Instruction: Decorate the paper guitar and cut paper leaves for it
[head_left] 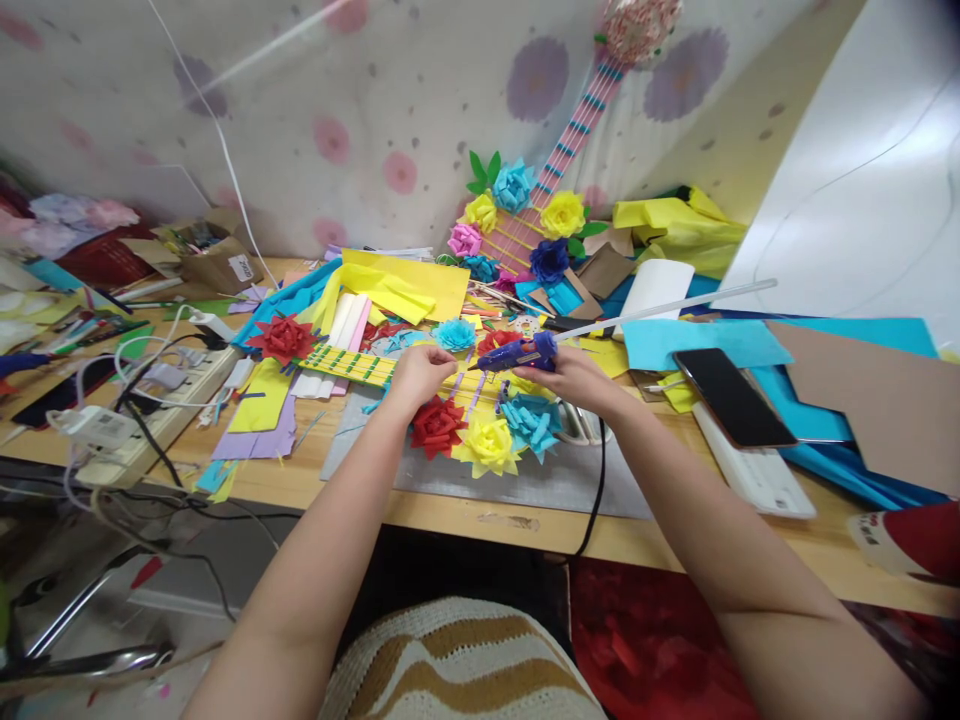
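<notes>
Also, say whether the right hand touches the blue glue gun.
Touching; the head view shows the right hand gripping the blue glue gun, fingers under its body.

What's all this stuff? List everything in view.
Plastic glue gun: 1, purple, centre
Flowered guitar: 1, yellow neck, centre
Other flowered guitar: 1, pink neck, against wall
Phone-like slabs: 2, black, both sides
Power strip: 1, cream, left
Cardboard box: 1, brown, back left
Paper sheets: many, mixed colours, throughout
Wooden table: 1, light brown, beneath
Container: 1, red and white, right edge
Left hand: 1, bare, over yellow-necked guitar
Right hand: 1, bare, holding glue gun
</notes>
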